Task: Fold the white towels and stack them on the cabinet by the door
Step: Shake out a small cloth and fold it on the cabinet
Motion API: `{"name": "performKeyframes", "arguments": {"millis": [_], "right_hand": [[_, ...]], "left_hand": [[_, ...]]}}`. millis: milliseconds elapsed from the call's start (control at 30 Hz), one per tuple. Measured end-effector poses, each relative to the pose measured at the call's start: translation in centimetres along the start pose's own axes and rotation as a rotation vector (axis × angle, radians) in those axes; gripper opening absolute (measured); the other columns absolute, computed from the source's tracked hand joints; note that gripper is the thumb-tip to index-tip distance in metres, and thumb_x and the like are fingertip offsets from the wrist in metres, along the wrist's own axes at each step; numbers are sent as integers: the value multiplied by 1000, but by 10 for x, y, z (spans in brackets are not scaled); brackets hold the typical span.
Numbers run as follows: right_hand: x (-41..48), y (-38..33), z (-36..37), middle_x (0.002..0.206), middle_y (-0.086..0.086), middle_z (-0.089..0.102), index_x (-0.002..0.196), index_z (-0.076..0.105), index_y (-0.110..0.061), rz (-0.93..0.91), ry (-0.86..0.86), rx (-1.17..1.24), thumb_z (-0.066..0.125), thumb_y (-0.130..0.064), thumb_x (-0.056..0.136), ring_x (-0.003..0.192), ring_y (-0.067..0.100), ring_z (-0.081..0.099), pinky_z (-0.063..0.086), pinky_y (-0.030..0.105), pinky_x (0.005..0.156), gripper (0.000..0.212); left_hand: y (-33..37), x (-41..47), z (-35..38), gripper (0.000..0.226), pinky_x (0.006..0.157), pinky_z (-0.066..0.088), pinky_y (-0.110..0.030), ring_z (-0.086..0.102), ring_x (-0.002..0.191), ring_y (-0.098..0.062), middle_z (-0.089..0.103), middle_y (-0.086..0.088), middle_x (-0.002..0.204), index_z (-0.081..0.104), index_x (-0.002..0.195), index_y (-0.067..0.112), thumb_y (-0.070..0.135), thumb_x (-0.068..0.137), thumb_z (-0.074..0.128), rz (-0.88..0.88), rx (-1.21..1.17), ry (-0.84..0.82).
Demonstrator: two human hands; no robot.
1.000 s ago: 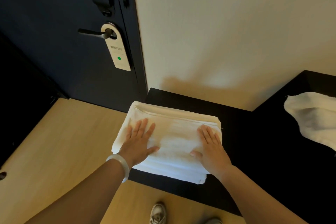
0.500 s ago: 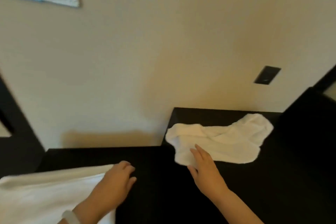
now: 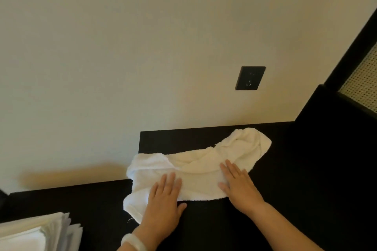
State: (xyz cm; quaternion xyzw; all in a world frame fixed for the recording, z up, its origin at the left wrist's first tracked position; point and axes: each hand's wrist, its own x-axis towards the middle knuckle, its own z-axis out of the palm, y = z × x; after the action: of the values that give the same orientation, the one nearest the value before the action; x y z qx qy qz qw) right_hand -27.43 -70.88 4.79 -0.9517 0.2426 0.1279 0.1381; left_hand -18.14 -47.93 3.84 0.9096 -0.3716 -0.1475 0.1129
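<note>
The loose towel (image 3: 206, 166) lies on the cabinet top (image 3: 295, 220) under the fingers of left hand (image 3: 163, 204) and right hand (image 3: 238, 187) — folded stack (image 3: 36, 234) well left of them, wall socket (image 3: 250, 78) beyond.

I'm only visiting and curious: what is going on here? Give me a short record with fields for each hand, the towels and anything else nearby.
left hand: flat on the loose towel's left part, fingers straight
right hand: flat on its right part
loose towel: crumpled, not yet folded
surface: black cabinet top
folded stack: white towels, lower left corner
wrist: pale bangle on the left arm
wall: black socket plate above the towel
</note>
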Motion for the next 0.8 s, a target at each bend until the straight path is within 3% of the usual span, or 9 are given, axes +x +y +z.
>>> {"name": "performKeyframes", "arguments": {"millis": [67, 167, 267, 333, 433, 533, 600, 700, 800], "right_hand": [[1, 12, 0, 165, -5, -15, 157, -8, -29, 41, 5, -10, 25, -50, 105, 152, 13, -9, -6, 39, 124, 65], [-11, 35, -7, 166, -7, -12, 158, -5, -30, 152, -22, 29, 24, -53, 104, 153, 12, -4, -3, 39, 124, 65], [-23, 69, -20, 166, -9, -6, 158, 0, -33, 246, -45, 24, 24, -52, 105, 152, 13, 3, 2, 41, 125, 62], [-29, 91, -29, 166, -11, 1, 158, 7, -35, 270, -63, 25, 26, -48, 106, 151, 15, 12, 7, 40, 123, 57], [-26, 116, -46, 158, -2, 31, 153, 30, -41, 234, -43, 88, 36, -41, 105, 133, 20, 38, 29, 35, 110, 48], [-5, 128, -69, 140, -4, 53, 140, 51, -37, 166, 84, 76, 39, -30, 104, 117, 14, 51, 44, 28, 100, 38], [11, 132, -88, 136, -6, 51, 137, 53, -32, 103, 140, 99, 40, -25, 105, 112, 11, 51, 45, 21, 93, 35], [40, 135, -113, 143, 0, 47, 141, 50, -25, 66, 175, 111, 50, -12, 100, 132, 20, 46, 37, 31, 109, 43], [67, 141, -128, 153, 0, 39, 148, 44, -25, 5, 159, 91, 53, 2, 95, 140, 18, 40, 31, 31, 117, 60]], "left_hand": [[4, 4, 11, 80, 112, -24, -30, -24, 148, -20, -32, 7, 154, -21, 147, 36, 70, 76, -6, 53, 23, -26], [20, 23, 19, 83, 118, -10, -30, -3, 151, -23, -19, 7, 157, -2, 152, 36, 77, 81, -15, 193, 96, 45], [52, 42, 21, 112, 115, -18, -32, -22, 147, -18, -30, 10, 154, -11, 155, 33, 80, 54, -25, 275, 11, -139], [73, 47, 16, 112, 116, -15, -34, -19, 149, -18, -22, 10, 160, -4, 157, 32, 82, 58, -17, 292, -32, -192], [90, 54, -3, 63, 122, 6, -35, 7, 152, -17, 7, 7, 165, 23, 155, 31, 58, 99, 20, 272, -88, -238], [86, 69, -26, 35, 114, 28, -24, 43, 133, -7, 42, 10, 148, 49, 138, 31, 33, 105, 42, 167, -199, -15], [79, 84, -40, 35, 111, 32, -21, 46, 129, -7, 46, 9, 144, 50, 136, 28, 21, 102, 48, 96, -151, 118], [65, 106, -53, 54, 111, 34, -22, 44, 132, -13, 43, 5, 145, 46, 142, 21, 0, 93, 53, 32, 7, 155], [54, 124, -63, 62, 109, 34, -25, 43, 134, -17, 41, 3, 148, 35, 149, 21, -1, 93, 50, -56, 252, 113]]}}
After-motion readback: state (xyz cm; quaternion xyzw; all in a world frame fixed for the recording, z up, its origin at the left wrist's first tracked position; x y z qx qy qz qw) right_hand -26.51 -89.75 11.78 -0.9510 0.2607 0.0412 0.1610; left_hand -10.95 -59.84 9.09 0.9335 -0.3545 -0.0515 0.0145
